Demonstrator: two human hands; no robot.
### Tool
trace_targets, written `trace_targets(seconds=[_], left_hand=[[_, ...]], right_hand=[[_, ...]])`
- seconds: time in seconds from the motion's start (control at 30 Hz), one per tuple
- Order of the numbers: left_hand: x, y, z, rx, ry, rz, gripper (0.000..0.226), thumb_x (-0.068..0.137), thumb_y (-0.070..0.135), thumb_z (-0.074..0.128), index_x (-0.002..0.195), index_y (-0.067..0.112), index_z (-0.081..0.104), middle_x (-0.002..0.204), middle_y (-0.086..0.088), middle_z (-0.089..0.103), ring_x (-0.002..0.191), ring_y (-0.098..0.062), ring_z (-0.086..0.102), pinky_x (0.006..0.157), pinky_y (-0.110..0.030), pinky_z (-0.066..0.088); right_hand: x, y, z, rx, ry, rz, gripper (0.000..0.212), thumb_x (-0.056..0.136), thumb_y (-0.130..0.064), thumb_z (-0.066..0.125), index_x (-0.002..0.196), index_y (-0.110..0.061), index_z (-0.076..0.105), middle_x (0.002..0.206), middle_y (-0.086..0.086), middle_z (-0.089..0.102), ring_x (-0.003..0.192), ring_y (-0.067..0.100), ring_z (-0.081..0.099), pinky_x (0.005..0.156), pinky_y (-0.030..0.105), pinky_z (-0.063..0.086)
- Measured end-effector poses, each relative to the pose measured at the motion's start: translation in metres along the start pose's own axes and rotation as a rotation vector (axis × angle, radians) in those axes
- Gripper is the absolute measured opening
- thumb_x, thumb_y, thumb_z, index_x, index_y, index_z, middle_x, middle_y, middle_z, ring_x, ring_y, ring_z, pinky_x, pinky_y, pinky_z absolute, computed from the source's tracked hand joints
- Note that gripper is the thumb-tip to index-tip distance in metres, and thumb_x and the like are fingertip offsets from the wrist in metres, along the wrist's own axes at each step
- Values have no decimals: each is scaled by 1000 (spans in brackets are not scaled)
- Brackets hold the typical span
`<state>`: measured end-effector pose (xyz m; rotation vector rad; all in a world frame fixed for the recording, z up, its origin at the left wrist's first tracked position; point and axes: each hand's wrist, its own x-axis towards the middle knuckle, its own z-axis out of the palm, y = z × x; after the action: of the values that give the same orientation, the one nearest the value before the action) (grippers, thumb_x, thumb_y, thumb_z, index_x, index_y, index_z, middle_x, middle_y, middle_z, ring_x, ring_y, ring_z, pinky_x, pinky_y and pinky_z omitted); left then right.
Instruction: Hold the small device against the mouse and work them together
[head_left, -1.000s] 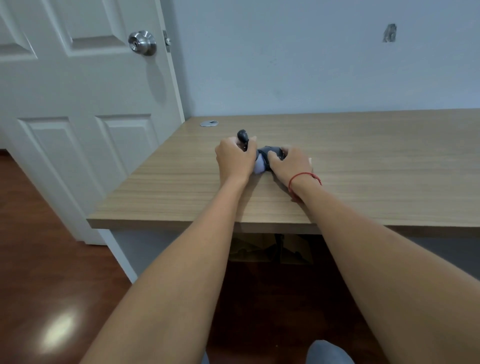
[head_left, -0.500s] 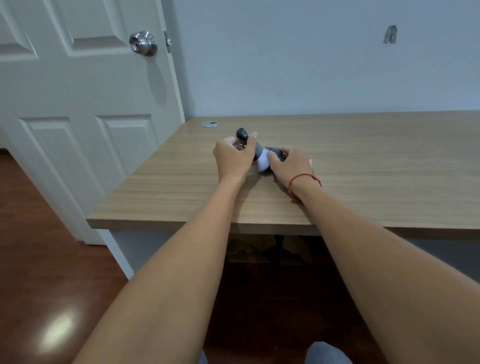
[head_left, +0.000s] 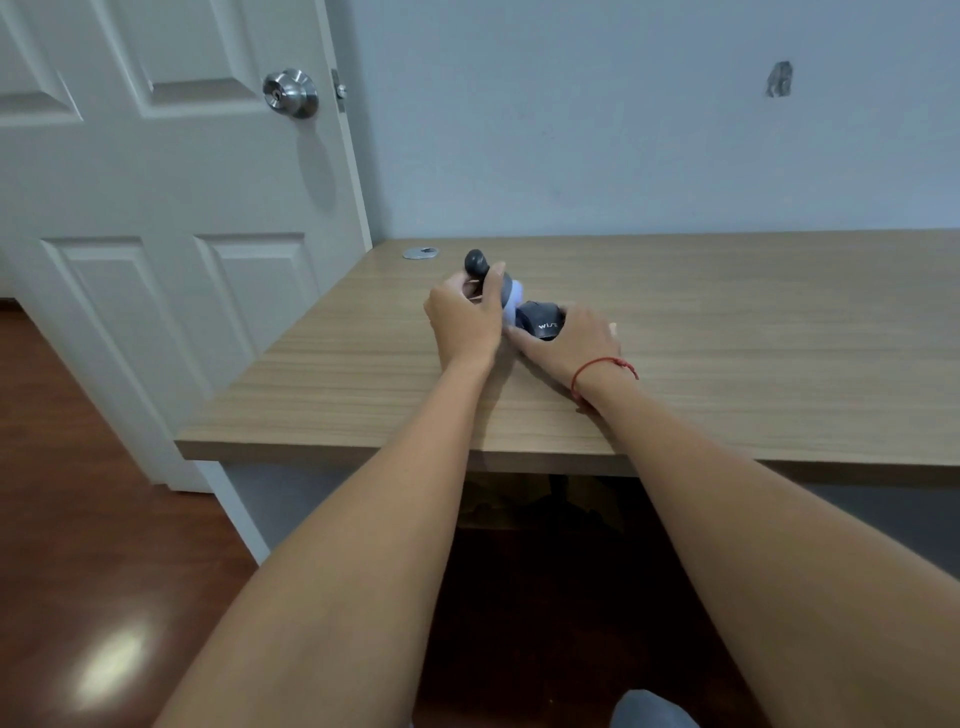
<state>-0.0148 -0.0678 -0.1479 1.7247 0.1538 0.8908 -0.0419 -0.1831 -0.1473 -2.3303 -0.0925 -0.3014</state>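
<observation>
Since a second ago we tilted gadget (head_left: 511, 306) up, dark knob end higher, clear of left hand.

Gadget: dark grey, pale lilac middle, white lettering on low dark end; sits mid-bench (head_left: 727, 332), low end against surface.

Around: metal disc (head_left: 421, 253) near bench back corner, white door (head_left: 156, 218) with steel knob (head_left: 291, 93) to our left.

Left hand (head_left: 465, 325) curls round upper part, thumb along it. Right hand (head_left: 574, 343) curls over lettered end, red string (head_left: 602, 366) at wrist.
</observation>
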Motion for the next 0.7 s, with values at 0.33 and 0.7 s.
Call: trace_targets(seconds=[0.33, 0.7], left_hand=[[-3, 2, 1, 60, -45, 79, 34, 86, 28, 64, 58, 14, 50, 56, 0, 59, 59, -19, 56, 59, -26, 43], [-12, 13, 1, -1, 16, 176, 25, 87, 26, 66, 71, 7, 61, 66, -2, 67, 65, -12, 64, 62, -16, 47]], right_hand=[[-1, 1, -5, 27, -17, 44, 56, 72, -42, 69, 120, -17, 56, 100, 0, 61, 102, 22, 57, 104, 41, 41], [3, 3, -1, 129, -4, -74, 64, 63, -35, 79, 123, -27, 58, 119, 1, 68, 112, 24, 62, 100, 46, 46]])
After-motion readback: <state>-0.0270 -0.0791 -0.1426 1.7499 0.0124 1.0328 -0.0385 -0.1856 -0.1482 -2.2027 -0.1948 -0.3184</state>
